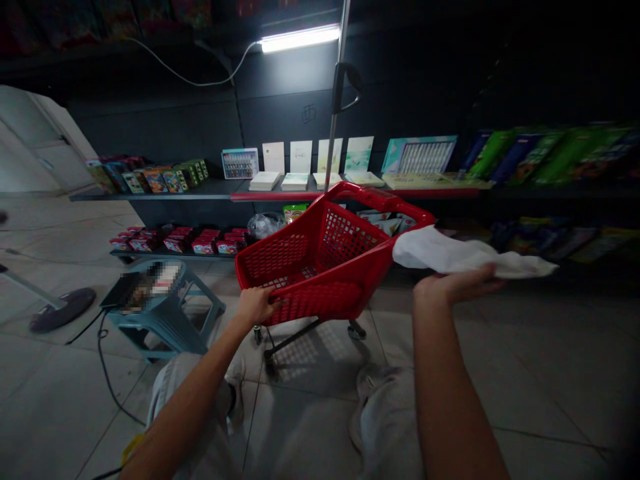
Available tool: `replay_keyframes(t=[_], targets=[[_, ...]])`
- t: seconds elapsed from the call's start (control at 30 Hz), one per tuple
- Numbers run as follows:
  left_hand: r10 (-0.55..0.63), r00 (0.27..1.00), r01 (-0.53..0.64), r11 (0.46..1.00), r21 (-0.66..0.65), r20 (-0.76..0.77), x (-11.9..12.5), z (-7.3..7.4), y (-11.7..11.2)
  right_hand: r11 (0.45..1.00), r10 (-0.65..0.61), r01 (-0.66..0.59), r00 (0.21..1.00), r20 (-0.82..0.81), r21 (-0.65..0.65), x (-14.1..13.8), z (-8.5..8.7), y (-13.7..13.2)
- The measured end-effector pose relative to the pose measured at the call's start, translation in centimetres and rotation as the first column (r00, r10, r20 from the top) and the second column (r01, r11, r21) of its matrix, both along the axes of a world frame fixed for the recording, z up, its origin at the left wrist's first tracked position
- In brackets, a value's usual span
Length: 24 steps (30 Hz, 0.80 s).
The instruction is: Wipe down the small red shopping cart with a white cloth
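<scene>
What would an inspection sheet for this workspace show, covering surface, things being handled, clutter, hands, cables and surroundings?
Surface: tiled floor beneath the red shopping cart.
Things handled: that cart; white cloth.
Clutter: blue-grey stool left of the cart, blurred-out items on top.
Hands: left hand on the cart's near rim; right hand at the cloth, grip partly hidden.
Cables: dark cable from the stool to the floor; white cord to the lit tube light.
Surroundings: shelf with books; red boxes lower down.
</scene>
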<state>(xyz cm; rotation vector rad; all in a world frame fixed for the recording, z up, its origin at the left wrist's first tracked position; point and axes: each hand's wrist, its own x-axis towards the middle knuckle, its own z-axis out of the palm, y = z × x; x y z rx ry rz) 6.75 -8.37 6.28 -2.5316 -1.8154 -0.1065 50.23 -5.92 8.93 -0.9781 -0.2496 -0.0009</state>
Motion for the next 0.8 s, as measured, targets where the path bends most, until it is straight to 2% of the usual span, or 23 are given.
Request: replay_keyframes(t=[0.07, 0.1, 0.2, 0.23, 0.27, 0.33, 0.37, 0.43, 0.57, 0.7, 0.8], targets=[[0.008, 1.0, -0.008, 1.0, -0.002, 0.002, 0.1, 0.1, -0.1, 0.996, -0.086, 0.086, 0.995, 0.048, 0.013, -0.7, 0.2, 0.0], [0.009, 1.0, -0.009, 1.0, -0.001, 0.005, 0.2, 0.1, -0.1, 0.997, -0.072, 0.075, 0.993, 0.098, -0.027, -1.3, 0.1, 0.1], [0.017, 1.0, -0.017, 1.0, -0.005, 0.011, 0.3, 0.2, -0.2, 0.96, 0.085, 0.002, 0.95, 0.302, -0.279, -4.1, -0.5, 0.5], [0.018, 1.0, -0.018, 1.0, -0.008, 0.014, 0.4, 0.2, -0.3, 0.926, 0.181, -0.021, 0.901, 0.394, -0.377, -5.2, -0.8, 0.5], [0.018, 1.0, -0.018, 1.0, -0.013, 0.015, 0.4, 0.3, -0.3, 0.883, 0.292, -0.034, 0.82, 0.493, -0.468, -6.4, -1.1, 0.5], [0.018, 1.0, -0.017, 1.0, -0.023, 0.011, 0.4, 0.3, -0.4, 0.802, 0.492, 0.0, 0.568, 0.66, -0.598, -8.9, -1.7, 0.2], [0.016, 1.0, -0.016, 1.0, -0.026, 0.007, 0.5, 0.3, -0.5, 0.776, 0.549, 0.04, 0.447, 0.706, -0.629, -10.1, -1.8, 0.0], [0.016, 1.0, -0.016, 0.999, -0.028, 0.001, 0.6, 0.4, -0.7, 0.753, 0.599, 0.11, 0.293, 0.746, -0.648, -12.7, -2.1, -0.7], [0.003, 1.0, -0.003, 1.0, -0.014, 0.009, 1.0, 0.3, -0.8, 0.708, 0.683, 0.141, 0.112, 0.722, -0.692, -18.1, -2.1, -2.6], [0.03, 1.0, -0.03, 0.999, -0.04, 0.006, 1.3, 0.2, -0.8, 0.651, 0.759, 0.089, -0.102, 0.643, -0.754, -23.6, -2.6, -4.6], [0.058, 0.998, -0.056, 0.993, -0.104, 0.016, 1.4, 0.4, -0.7, 0.64, 0.763, 0.032, -0.146, 0.63, -0.767, -26.0, -3.0, -5.4]])
